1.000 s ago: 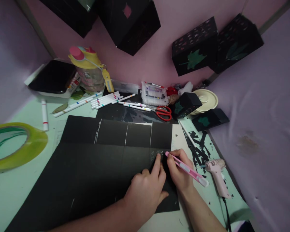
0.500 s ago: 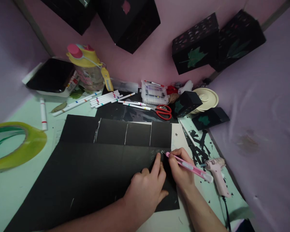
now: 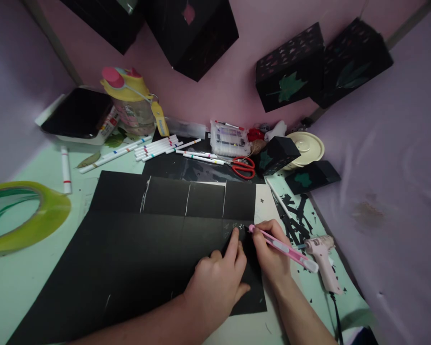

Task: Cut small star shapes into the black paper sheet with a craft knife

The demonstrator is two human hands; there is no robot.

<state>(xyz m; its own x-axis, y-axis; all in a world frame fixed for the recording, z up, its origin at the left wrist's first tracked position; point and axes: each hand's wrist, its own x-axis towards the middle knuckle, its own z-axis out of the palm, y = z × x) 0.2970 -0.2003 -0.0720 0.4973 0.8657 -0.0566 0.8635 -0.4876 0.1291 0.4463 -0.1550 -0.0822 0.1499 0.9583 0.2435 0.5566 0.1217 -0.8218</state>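
Right hand [image 3: 273,254]: grip narrow round pink craft knife [image 3: 284,248], tip near star outlines [image 3: 241,226] on black card [image 3: 143,268].
Left hand [image 3: 217,282]: grip loosely spread, index fingertip on card.
Card: on worktop [image 3: 7,297], beneath both hands.
Clear plastic case [image 3: 230,137]: beyond card, contents indistinct.

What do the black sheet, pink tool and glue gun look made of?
Black sheet: likely card or thick paper, matte; straight fold line, pale flap edges.
Pink tool: probably plastic, smooth; even colour, pale inset.
Glue gun: likely moulded plastic body, fairly dull; uniform pale pink.
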